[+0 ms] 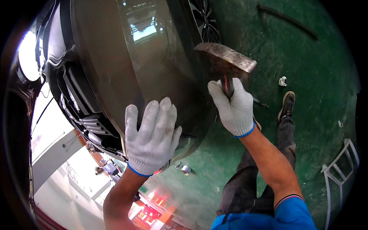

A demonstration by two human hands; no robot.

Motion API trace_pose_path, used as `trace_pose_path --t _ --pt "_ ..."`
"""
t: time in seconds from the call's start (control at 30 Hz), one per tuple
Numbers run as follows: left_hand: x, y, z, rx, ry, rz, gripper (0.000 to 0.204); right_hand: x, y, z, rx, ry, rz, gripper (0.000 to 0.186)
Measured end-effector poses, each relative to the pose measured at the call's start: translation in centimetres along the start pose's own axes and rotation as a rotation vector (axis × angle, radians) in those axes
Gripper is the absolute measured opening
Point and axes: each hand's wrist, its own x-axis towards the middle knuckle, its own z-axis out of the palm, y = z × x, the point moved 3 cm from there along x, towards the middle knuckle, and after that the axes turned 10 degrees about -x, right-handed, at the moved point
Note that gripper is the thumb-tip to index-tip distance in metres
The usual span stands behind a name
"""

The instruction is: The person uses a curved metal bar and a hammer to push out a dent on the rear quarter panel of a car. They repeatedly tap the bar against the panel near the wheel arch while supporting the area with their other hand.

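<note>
A hammer (226,55) with a long, worn metal head is held up by my right hand (234,109), which wears a white knit glove with a blue cuff. The fingers wrap round the handle close beneath the head. The hammer head is near the side of a dark grey-brown car (103,42); whether it touches the panel I cannot tell. My left hand (151,138), gloved the same way, is stretched out over the car's painted body panel, palm toward it and fingers apart. Nothing shows in that hand.
A car wheel (205,21) shows at the top. On the green floor (306,65) lie a dark strip (287,21), a crumpled white scrap (283,81) and a tape roll (186,170). A white metal frame (339,174) stands at the right. Another person (109,168) is in the background.
</note>
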Motion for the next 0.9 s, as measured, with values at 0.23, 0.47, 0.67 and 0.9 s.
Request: trace_pose_path --t 0.23,0.47,0.67,0.9 --pt "0.5 0.0 -0.4 0.004 0.041 0.032 0.06 -0.5 0.2 0.5 -0.012 -0.027 0.057 0.022" --pt "-0.3 0.1 0.1 0.009 -0.018 -0.02 0.06 -0.3 0.2 0.3 -0.027 -0.086 0.062 0.021" --pt "0.0 0.1 0.0 -0.002 -0.008 -0.016 0.059 -0.6 1.0 1.1 -0.092 -0.008 -0.064 0.025" --pt "0.4 0.3 -0.1 -0.004 -0.001 -0.016 0.058 -0.1 0.4 0.9 -0.042 0.057 -0.089 0.026"
